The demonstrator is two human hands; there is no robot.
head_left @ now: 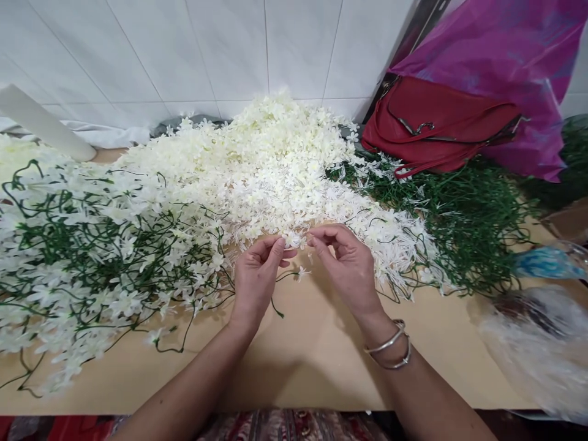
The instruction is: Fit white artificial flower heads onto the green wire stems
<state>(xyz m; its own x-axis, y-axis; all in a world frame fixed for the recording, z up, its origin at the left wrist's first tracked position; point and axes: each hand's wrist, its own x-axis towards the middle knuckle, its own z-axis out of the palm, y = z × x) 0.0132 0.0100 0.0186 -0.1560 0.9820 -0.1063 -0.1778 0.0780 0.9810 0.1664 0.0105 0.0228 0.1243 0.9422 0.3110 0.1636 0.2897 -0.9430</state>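
Observation:
My left hand [260, 269] pinches a small white artificial flower [293, 239] between thumb and fingers. Just to its right, my right hand [344, 260] has its thumb and forefinger pressed together at the flower's edge; what exactly sits in that pinch is too small to make out. Under my hands lies a thin green stem [277, 308] with a little white piece at its end. Behind them spreads a large heap of loose white blossoms [275, 165]. To the left is a pile of green stems with white flowers on them [119, 245].
Bare green stems [463, 214] are heaped at the right, below a red handbag [441, 122] and a purple plastic bag [514, 55]. A clear plastic bag [542, 349] lies at the right edge of the tan tabletop [312, 373]. A white roll [46, 125] leans at far left, near the tiled wall [239, 49].

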